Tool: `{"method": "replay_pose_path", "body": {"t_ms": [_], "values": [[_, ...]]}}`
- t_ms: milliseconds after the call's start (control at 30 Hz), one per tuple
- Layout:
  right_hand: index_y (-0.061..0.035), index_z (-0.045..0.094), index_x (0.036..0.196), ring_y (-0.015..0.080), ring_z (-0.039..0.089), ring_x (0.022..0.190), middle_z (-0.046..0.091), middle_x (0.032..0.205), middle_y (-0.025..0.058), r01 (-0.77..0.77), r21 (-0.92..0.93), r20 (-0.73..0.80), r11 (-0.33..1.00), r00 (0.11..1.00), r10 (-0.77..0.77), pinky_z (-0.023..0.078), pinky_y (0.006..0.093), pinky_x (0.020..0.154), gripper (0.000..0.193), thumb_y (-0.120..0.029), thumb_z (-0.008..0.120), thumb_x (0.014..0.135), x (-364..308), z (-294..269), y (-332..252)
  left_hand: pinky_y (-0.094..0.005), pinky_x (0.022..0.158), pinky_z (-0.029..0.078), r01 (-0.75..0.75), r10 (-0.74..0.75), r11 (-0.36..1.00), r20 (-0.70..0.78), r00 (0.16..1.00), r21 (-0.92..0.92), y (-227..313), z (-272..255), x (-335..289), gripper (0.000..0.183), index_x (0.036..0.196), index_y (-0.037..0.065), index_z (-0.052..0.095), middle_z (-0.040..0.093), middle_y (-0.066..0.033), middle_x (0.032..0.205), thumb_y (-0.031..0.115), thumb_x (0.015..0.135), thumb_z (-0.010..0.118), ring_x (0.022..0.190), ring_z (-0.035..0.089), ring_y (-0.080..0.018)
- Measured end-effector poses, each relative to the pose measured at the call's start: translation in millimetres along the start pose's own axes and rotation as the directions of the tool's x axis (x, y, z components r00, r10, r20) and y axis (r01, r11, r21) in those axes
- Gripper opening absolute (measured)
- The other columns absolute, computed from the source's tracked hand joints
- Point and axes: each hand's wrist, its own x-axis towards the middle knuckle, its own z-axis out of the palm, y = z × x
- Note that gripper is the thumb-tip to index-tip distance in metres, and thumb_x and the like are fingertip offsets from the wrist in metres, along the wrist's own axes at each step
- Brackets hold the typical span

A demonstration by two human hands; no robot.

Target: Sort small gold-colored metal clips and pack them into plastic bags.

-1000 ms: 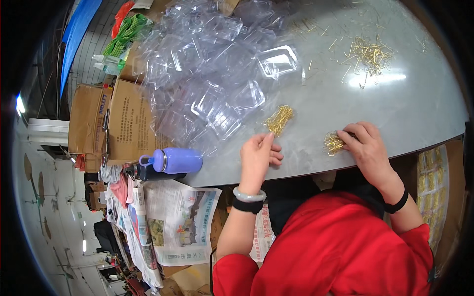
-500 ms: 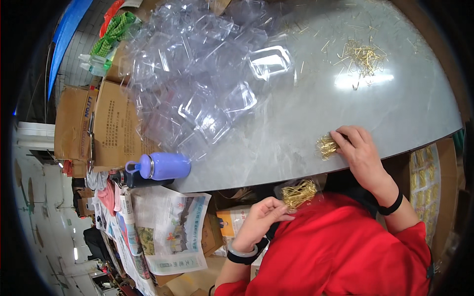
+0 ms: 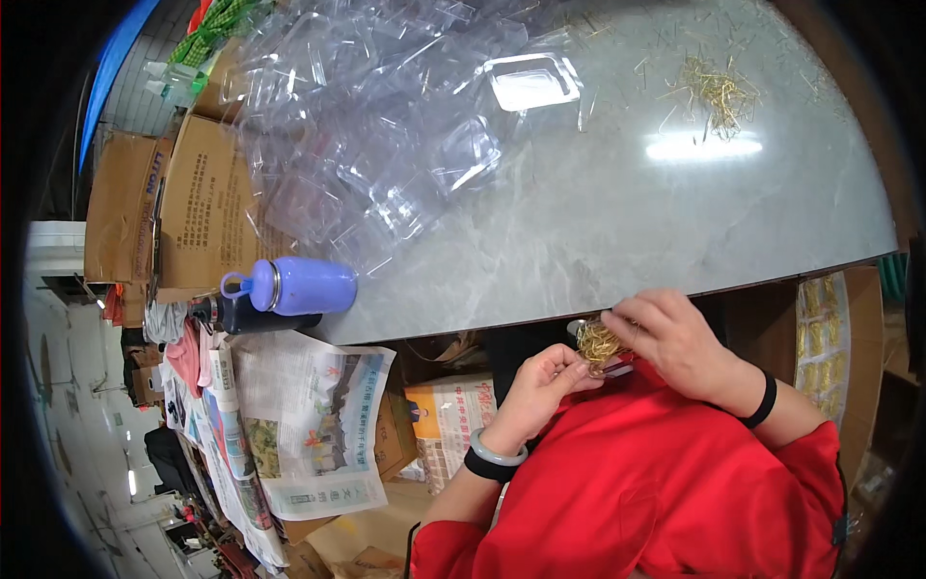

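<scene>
Just off the table's near edge, my left hand pinches the side of a small clear plastic box, mostly hidden by my fingers and its contents. Bent gold wire pieces fill it in a tangled bunch. My right hand reaches over from the other side, its fingers closed on the gold wire at the bunch's right edge. Farther back on the grey table lies a loose pile of the same gold wire pieces. A large heap of clear plastic boxes covers the table's left part.
A purple bottle lies on its side at the table's left corner, beside a dark bottle. Cardboard boxes stand to the left. Newspaper lies below the table edge. At right, a carton holds filled clear packs.
My right hand has come from the tabletop to the box in my left hand, and the small gold bunch beside it has left the table. My left hand has shifted right and up.
</scene>
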Motion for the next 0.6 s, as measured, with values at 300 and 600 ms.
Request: {"method": "replay_pose_path", "body": {"t_ms": [300,600], "values": [[-0.0053,0.064,0.13,0.0271,0.057,0.111,0.061,0.121,0.0094,0.035,0.069,-0.131,0.997,0.991,-0.026,0.047,0.0405,0.096,0.046,-0.01,0.066,0.084,1,-10,-14,-0.0341,0.093,0.058,-0.115,0.113,0.97,0.021,0.993,0.213,36,18,-27,0.015,0.109,-0.004,0.057,0.066,-0.0106,0.106,0.01,0.108,0.052,0.1,0.069,-0.0189],[-0.0049,0.065,0.124,0.0334,0.057,0.113,0.061,0.123,0.0122,-0.194,-0.064,-0.373,0.979,0.914,0.156,0.047,0.0441,0.099,0.045,0.0,0.064,0.079,42,3,32,-0.0387,0.071,0.049,-0.258,0.653,0.231,0.047,0.755,0.938,80,33,57,0.016,0.094,0.0,0.059,0.065,-0.0146,0.09,0.013,0.102,0.06,0.078,0.065,-0.0251]]}}
